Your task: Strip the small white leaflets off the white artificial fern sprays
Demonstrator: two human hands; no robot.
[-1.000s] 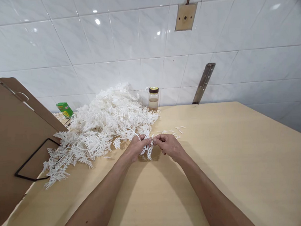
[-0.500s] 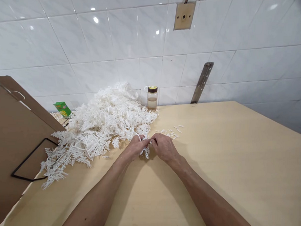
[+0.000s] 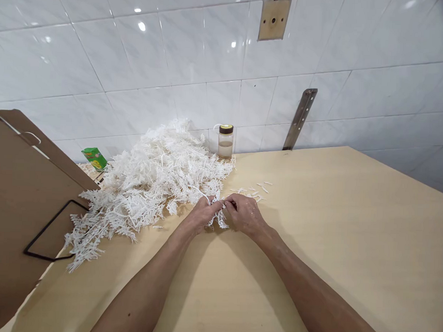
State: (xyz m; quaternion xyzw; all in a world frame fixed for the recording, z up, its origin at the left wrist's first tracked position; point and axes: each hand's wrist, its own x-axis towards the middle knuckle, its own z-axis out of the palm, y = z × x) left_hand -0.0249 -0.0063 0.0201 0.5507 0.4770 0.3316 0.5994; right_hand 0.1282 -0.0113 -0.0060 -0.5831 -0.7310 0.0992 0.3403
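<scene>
White sprig, over the desk at the near edge of the pile, is clamped in the left hand, seemingly to steady it, while the right hand pinches its side, fingertips together, apparently for finer control.

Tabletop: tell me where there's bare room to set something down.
Tabletop: bare right of the right hand and right forearm, out to the right edge; bare too between that forearm and the left forearm. Crowded on the left: white artificial foliage beside brown cardboard, plus white snippets just beyond the right hand.
</scene>
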